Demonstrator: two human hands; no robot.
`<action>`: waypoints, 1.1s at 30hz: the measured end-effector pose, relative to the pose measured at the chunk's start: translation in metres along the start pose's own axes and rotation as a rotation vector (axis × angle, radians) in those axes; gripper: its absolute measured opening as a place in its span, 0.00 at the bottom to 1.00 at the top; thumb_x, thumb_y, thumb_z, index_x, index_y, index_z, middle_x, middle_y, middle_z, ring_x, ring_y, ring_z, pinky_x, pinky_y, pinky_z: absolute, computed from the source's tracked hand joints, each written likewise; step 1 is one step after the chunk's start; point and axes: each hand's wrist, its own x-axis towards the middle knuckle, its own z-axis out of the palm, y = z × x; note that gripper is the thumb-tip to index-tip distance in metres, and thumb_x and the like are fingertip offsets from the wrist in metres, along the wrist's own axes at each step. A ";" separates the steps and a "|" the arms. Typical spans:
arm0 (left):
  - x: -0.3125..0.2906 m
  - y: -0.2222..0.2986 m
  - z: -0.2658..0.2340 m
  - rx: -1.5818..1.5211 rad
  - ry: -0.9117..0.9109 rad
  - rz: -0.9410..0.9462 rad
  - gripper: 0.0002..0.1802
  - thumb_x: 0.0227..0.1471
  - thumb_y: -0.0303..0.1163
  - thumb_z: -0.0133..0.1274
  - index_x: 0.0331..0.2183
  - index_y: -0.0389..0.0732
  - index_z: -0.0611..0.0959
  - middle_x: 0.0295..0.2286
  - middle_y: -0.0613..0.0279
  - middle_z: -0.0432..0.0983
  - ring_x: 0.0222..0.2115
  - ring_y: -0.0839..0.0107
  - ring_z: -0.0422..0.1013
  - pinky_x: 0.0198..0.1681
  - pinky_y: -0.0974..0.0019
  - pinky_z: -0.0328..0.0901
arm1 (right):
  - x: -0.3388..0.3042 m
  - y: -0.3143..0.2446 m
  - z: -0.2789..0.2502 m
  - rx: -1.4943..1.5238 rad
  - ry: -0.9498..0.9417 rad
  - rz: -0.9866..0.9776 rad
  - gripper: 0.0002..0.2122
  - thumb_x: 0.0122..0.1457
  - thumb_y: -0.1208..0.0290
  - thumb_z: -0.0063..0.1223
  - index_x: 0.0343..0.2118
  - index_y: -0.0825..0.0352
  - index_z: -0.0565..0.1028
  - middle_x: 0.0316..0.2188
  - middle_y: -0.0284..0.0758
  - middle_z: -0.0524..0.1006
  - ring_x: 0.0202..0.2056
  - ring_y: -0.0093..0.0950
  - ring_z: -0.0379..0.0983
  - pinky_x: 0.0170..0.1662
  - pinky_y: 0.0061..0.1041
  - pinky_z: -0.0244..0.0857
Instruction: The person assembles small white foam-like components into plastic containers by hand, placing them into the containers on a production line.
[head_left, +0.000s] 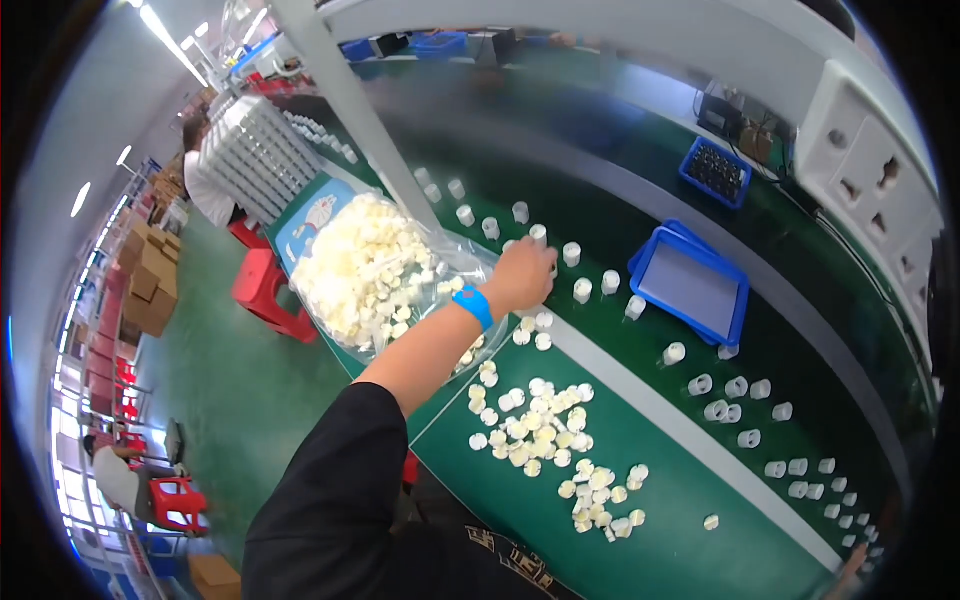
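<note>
My left hand [525, 275], with a blue band [472, 308] on its wrist, reaches over the bench edge to the dark green belt. Its fingers are bent down and together among small clear cups; what they pinch is hidden beneath them. A cup with a white piece inside [538, 235] stands just beyond the knuckles, and another cup [571, 254] is to the right. Under my forearm lies an open clear plastic bag [455, 262] heaped with cream-white round pieces [360, 260]. More loose round pieces [545, 425] are scattered over the green bench top [690, 560]. My right hand is out of view.
Blue trays [692, 285] sit on the belt, with several cups [716, 410] to their right. A pale rail [680, 430] separates bench and belt. A white post [360, 110] and a socket strip [870, 180] stand close. Another person's hand [855, 562] shows far right.
</note>
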 end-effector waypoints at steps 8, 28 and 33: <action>-0.157 0.000 -0.055 -0.779 0.301 -0.065 0.21 0.51 0.27 0.59 0.49 0.35 0.79 0.45 0.58 0.78 0.44 0.67 0.74 0.51 0.64 0.67 | -0.211 0.133 -0.344 -1.564 1.411 -0.421 0.10 0.63 0.65 0.58 0.42 0.64 0.80 0.31 0.30 0.80 0.31 0.23 0.74 0.38 0.27 0.71; -0.276 0.095 -0.009 -1.681 -0.005 -0.278 0.29 0.56 0.15 0.57 0.59 0.33 0.73 0.50 0.59 0.76 0.46 0.75 0.74 0.48 0.70 0.71 | 0.092 0.177 -0.115 -3.145 0.539 -0.281 0.12 0.57 0.67 0.66 0.41 0.69 0.82 0.34 0.45 0.81 0.34 0.41 0.79 0.41 0.38 0.73; -0.259 0.092 -0.002 -1.689 -0.116 -0.304 0.28 0.57 0.16 0.56 0.59 0.34 0.73 0.49 0.60 0.77 0.45 0.75 0.74 0.47 0.71 0.70 | 0.087 0.167 -0.112 -3.041 0.515 -0.287 0.11 0.63 0.68 0.58 0.39 0.71 0.82 0.36 0.47 0.83 0.38 0.41 0.81 0.44 0.33 0.73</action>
